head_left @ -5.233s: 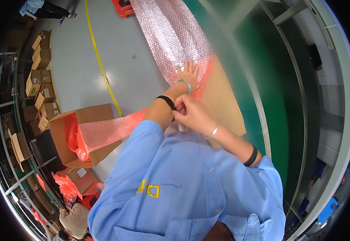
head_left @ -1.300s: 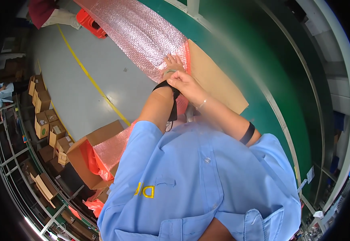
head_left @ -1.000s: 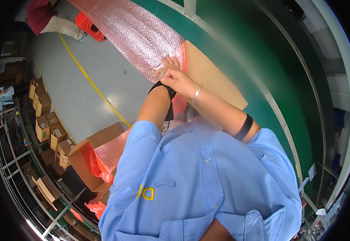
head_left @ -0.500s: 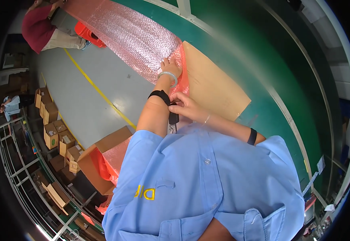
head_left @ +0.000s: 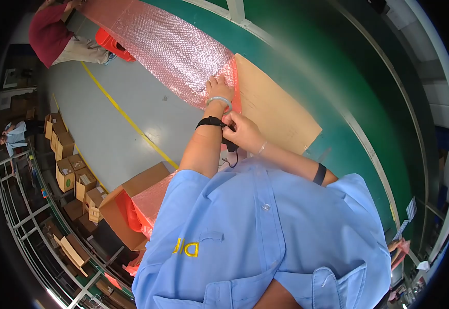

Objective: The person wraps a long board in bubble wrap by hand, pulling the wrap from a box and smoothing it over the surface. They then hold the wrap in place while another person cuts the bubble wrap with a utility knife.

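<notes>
My left hand [head_left: 219, 88] lies palm down, fingers outstretched, on a long sheet of pink bubble wrap [head_left: 175, 49]. A pale bangle [head_left: 220, 102] circles its wrist. Higher on that forearm sits a black wrist strap [head_left: 211, 121] with a dark piece and a thin cord [head_left: 229, 164] hanging by it. My right hand [head_left: 244, 133] is closed, its fingertips pinching the strap at the side of the left forearm. A tan cardboard sheet [head_left: 276, 100] lies against the end of the bubble wrap, right of my hands.
A green work surface [head_left: 348, 77] runs under the wrap. At the far end a person in a red top [head_left: 49, 36] bends over the wrap, near a red plastic stool [head_left: 114, 44]. An open carton [head_left: 124, 198] with pink wrap stands left of me. Cartons [head_left: 65, 172] line the floor.
My right hand has moved slightly up and its fingers have curled tighter on the strap. The strap's hanging dark piece has shifted right. My left hand stays on the wrap.
</notes>
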Motion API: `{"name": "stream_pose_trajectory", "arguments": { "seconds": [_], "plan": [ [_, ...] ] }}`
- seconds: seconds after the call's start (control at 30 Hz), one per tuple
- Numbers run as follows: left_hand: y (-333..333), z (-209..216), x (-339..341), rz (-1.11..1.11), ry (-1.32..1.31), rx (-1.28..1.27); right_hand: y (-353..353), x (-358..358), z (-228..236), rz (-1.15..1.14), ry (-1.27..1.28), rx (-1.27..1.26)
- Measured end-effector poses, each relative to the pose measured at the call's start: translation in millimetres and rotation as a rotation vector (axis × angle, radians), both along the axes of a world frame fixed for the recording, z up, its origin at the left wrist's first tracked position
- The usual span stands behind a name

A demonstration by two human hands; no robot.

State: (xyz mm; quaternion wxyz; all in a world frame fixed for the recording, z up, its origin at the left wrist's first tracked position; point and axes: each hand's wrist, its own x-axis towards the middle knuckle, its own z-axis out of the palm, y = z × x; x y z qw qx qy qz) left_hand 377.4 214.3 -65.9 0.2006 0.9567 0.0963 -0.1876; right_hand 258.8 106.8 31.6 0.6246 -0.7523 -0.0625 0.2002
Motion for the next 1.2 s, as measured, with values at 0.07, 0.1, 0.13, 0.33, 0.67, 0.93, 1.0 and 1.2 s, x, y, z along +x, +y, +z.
{"name": "stream_pose_trajectory", "arguments": {
  "seconds": [0.07, 0.1, 0.13, 0.33, 0.67, 0.93, 1.0, 1.2],
  "plan": [
    [-2.0, 6.0, -2.9, -0.014, 0.005, 0.057, -0.9, 10.3, 16.0, 0.021, -0.078, -0.099],
    [-3.2, 10.4, -4.8, -0.032, 0.010, 0.113, 0.0, 12.5, 16.3, 0.032, -0.086, -0.095],
    [-4.0, 15.9, -8.5, -0.044, 0.013, 0.171, 0.1, 11.8, 17.1, 0.014, -0.097, -0.134],
    [-26.3, -3.1, -15.6, -0.149, -0.259, 0.523, -3.3, 19.1, 16.8, -0.052, -0.219, -0.224],
    [-0.9, 6.0, -19.3, -0.157, -0.051, 0.349, 16.6, 19.6, 55.9, 0.097, -0.498, -0.274],
    [5.7, 51.0, -15.9, -0.277, 0.012, 0.358, 4.3, 79.1, 16.9, 0.150, -0.452, -0.146],
    [7.8, 41.1, -19.0, -0.266, -0.022, 0.368, 9.8, 96.3, 0.1, 0.105, -0.569, -0.142],
    [-4.8, 30.5, -48.3, -0.299, -0.160, 0.270, -10.9, 118.7, -88.7, 0.294, -0.518, -0.349]
  ]
}}
